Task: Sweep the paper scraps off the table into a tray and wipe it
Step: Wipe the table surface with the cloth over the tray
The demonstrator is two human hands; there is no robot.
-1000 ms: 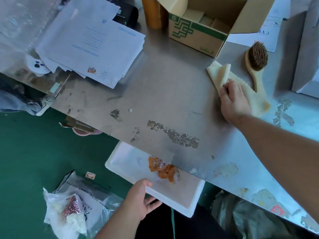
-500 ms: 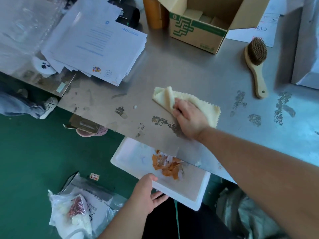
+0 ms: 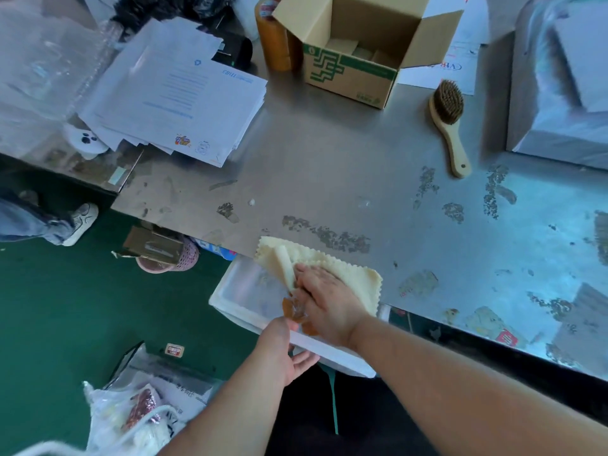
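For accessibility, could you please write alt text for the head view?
A right hand presses a cream cloth at the edge of the metal table, above a white tray of orange paper scraps that the left hand holds.

The cloth (image 3: 348,281) is cream, the scraps (image 3: 291,309) orange, the tray (image 3: 241,291) white.

Left hand (image 3: 279,352), right hand (image 3: 325,302), forearms (image 3: 460,373) bare; black garment (image 3: 306,422) below.

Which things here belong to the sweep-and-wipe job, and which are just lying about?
In the job: cloth under the right hand, orange paper scraps, white tray held by the left hand, table.
Lying about: brush, cardboard box, stack of papers, tape roll.
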